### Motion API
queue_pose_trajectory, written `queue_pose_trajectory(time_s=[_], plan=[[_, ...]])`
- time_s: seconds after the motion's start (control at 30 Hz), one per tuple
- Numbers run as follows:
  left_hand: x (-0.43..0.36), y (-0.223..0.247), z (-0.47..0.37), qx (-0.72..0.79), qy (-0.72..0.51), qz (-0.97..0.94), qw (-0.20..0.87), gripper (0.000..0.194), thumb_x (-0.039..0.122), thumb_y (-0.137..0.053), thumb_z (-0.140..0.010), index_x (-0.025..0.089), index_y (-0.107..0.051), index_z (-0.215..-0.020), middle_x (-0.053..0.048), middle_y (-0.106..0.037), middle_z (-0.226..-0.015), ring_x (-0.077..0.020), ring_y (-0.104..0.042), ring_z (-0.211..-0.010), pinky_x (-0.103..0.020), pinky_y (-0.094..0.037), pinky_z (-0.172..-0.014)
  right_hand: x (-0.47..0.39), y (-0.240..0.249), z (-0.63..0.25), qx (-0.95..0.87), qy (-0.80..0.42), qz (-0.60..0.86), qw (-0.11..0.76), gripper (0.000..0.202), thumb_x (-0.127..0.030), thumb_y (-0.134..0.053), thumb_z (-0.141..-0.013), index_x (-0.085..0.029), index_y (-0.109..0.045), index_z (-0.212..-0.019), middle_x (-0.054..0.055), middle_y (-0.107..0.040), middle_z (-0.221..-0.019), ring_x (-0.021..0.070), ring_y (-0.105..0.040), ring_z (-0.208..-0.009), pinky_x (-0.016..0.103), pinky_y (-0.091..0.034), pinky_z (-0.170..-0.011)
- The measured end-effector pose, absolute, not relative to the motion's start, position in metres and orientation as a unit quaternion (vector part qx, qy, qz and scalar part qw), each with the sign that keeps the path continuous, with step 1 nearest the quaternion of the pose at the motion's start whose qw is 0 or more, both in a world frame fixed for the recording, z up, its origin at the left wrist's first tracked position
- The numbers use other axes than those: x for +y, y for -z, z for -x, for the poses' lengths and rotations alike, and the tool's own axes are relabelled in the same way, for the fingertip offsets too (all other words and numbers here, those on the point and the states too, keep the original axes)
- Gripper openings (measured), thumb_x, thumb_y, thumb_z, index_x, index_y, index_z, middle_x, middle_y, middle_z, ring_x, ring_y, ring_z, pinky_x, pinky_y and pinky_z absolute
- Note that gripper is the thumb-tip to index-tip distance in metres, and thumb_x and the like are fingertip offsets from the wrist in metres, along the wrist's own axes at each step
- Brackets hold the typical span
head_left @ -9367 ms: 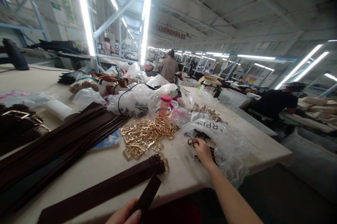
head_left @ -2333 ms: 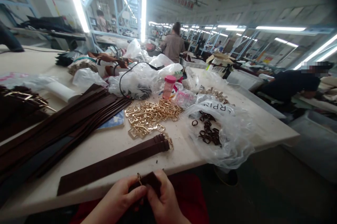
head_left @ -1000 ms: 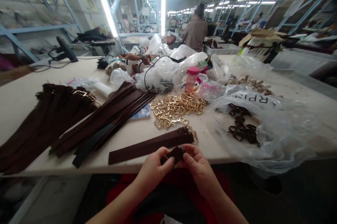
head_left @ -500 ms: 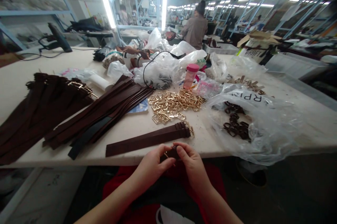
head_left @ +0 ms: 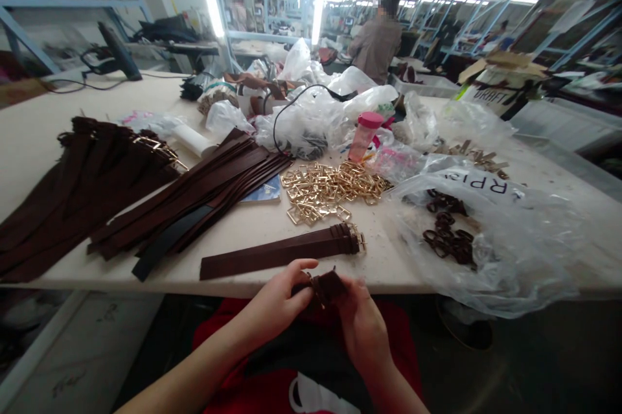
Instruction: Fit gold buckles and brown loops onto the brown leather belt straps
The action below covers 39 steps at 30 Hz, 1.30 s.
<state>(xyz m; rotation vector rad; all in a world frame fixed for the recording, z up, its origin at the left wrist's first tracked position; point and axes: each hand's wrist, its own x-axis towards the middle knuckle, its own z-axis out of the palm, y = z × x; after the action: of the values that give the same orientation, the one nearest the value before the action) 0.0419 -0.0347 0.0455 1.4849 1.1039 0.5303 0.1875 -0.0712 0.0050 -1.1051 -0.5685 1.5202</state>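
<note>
My left hand (head_left: 284, 297) pinches the gold buckle (head_left: 318, 291) of a dark brown belt strap (head_left: 331, 286), just off the table's front edge. On the strap's right side, the fingers of my right hand (head_left: 363, 323) are closed round the leather. A short end of it sticks up between both hands, and the rest is hidden. Just beyond, several finished-looking brown straps with buckles (head_left: 282, 251) lie stacked on the table. A heap of loose gold buckles (head_left: 335, 187) is spread behind them.
Long brown straps (head_left: 194, 200) and a bundle of buckled straps (head_left: 82, 187) cover the left side. To the right, a clear plastic bag (head_left: 515, 245) holds small brown loops (head_left: 444, 232). A pink-lidded bottle (head_left: 363, 138) stands before crumpled plastic bags. Further back, a person (head_left: 379, 38) faces away.
The view has shifted slightly. My right hand has slid lower and turned, and the strap end between my hands is now tilted up and shows more. My left index finger has lifted.
</note>
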Motion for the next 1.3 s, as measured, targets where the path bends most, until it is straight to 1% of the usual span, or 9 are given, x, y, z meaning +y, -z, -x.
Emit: queue_pose_trajectory(time_s=[0.1, 0.2, 0.3, 0.47, 0.7, 0.83, 1.0, 1.2, 1.3], plan=[[-0.037, -0.045, -0.041, 0.468, -0.223, -0.631, 0.577, 0.039, 0.017, -0.046, -0.078, 0.017, -0.043, -0.117, -0.001, -0.063, -0.082, -0.0149, -0.058, -0.076, -0.026, -0.044, -0.073, -0.072, -0.001, -0.189, -0.178, -0.675, 0.46, 0.548, 0.025, -0.041, -0.064, -0.073, -0.023, -0.059, -0.089, 0.0, -0.064, -0.075, 0.0154, -0.058, -0.063, 0.028, -0.045, -0.058], [-0.04, -0.044, -0.041, 0.485, -0.227, -0.632, 0.56, 0.039, 0.018, -0.048, -0.077, 0.019, -0.045, -0.117, -0.001, -0.064, -0.085, -0.0151, -0.059, -0.079, -0.027, -0.044, -0.077, -0.075, 0.002, -0.188, -0.17, -0.701, 0.441, 0.534, 0.033, -0.029, -0.073, -0.065, -0.025, -0.057, -0.094, -0.002, -0.064, -0.078, 0.0122, -0.057, -0.06, 0.024, -0.044, -0.056], [-0.043, -0.046, -0.043, 0.493, -0.238, -0.636, 0.543, 0.039, 0.02, -0.049, -0.078, 0.02, -0.046, -0.117, -0.001, -0.065, -0.09, -0.0161, -0.059, -0.085, -0.028, -0.042, -0.083, -0.078, 0.004, -0.19, -0.178, -0.731, 0.424, 0.504, 0.035, -0.032, -0.07, -0.068, -0.025, -0.057, -0.101, 0.0, -0.063, -0.088, 0.012, -0.058, -0.069, 0.023, -0.044, -0.062], [-0.045, -0.047, -0.046, 0.518, -0.22, -0.673, 0.481, 0.039, 0.02, -0.051, -0.077, 0.021, -0.05, -0.115, -0.002, -0.065, -0.093, -0.0185, -0.057, -0.09, -0.03, -0.041, -0.085, -0.078, 0.004, -0.193, -0.158, -0.812, 0.367, 0.426, 0.033, -0.037, -0.068, -0.069, -0.016, -0.063, -0.093, 0.001, -0.06, -0.074, 0.0088, -0.05, -0.058, 0.02, -0.039, -0.053], [-0.044, -0.043, -0.044, 0.512, -0.158, -0.692, 0.483, 0.03, 0.03, -0.052, -0.077, 0.018, -0.055, -0.105, -0.002, -0.065, -0.086, -0.0177, -0.058, -0.079, -0.027, -0.043, -0.074, -0.079, -0.004, -0.197, -0.14, -0.835, 0.337, 0.411, 0.028, -0.037, -0.067, -0.071, -0.017, -0.063, -0.089, 0.0, -0.056, -0.074, 0.0061, -0.044, -0.056, 0.017, -0.034, -0.05], [-0.043, -0.046, -0.04, 0.469, -0.097, -0.695, 0.537, 0.021, 0.031, -0.051, -0.077, 0.017, -0.061, -0.088, -0.002, -0.066, -0.086, -0.0175, -0.058, -0.078, -0.024, -0.043, -0.071, -0.078, -0.003, -0.201, -0.206, -0.789, 0.373, 0.444, 0.028, -0.04, -0.07, -0.066, -0.016, -0.06, -0.078, -0.002, -0.053, -0.064, 0.0075, -0.042, -0.054, 0.019, -0.031, -0.049], [-0.044, -0.048, -0.035, 0.48, -0.082, -0.668, 0.562, 0.029, 0.033, -0.053, -0.074, 0.016, -0.061, -0.096, -0.002, -0.066, -0.087, -0.0175, -0.058, -0.077, -0.023, -0.044, -0.066, -0.076, 0.011, -0.207, -0.368, -0.661, 0.489, 0.434, 0.03, -0.04, -0.069, -0.065, -0.018, -0.054, -0.078, -0.005, -0.049, -0.06, 0.0089, -0.04, -0.052, 0.022, -0.031, -0.05], [-0.045, -0.043, -0.034, 0.476, -0.081, -0.621, 0.618, 0.027, 0.027, -0.052, -0.072, 0.016, -0.06, -0.096, -0.001, -0.064, -0.088, -0.0166, -0.057, -0.078, -0.023, -0.043, -0.067, -0.075, 0.017, -0.213, -0.53, -0.417, 0.618, 0.404, 0.024, -0.033, -0.063, -0.07, -0.02, -0.045, -0.062, -0.005, -0.04, -0.058, 0.0105, -0.035, -0.053, 0.024, -0.027, -0.05], [-0.045, -0.038, -0.037, 0.482, -0.09, -0.586, 0.645, 0.023, 0.032, -0.051, -0.074, 0.015, -0.058, -0.088, 0.0, -0.061, -0.078, -0.0145, -0.054, -0.069, -0.022, -0.042, -0.06, -0.077, 0.015, -0.21, -0.528, -0.414, 0.605, 0.428, 0.024, -0.029, -0.064, -0.07, -0.02, -0.043, -0.06, -0.005, -0.04, -0.059, 0.0105, -0.036, -0.054, 0.024, -0.028, -0.051]])
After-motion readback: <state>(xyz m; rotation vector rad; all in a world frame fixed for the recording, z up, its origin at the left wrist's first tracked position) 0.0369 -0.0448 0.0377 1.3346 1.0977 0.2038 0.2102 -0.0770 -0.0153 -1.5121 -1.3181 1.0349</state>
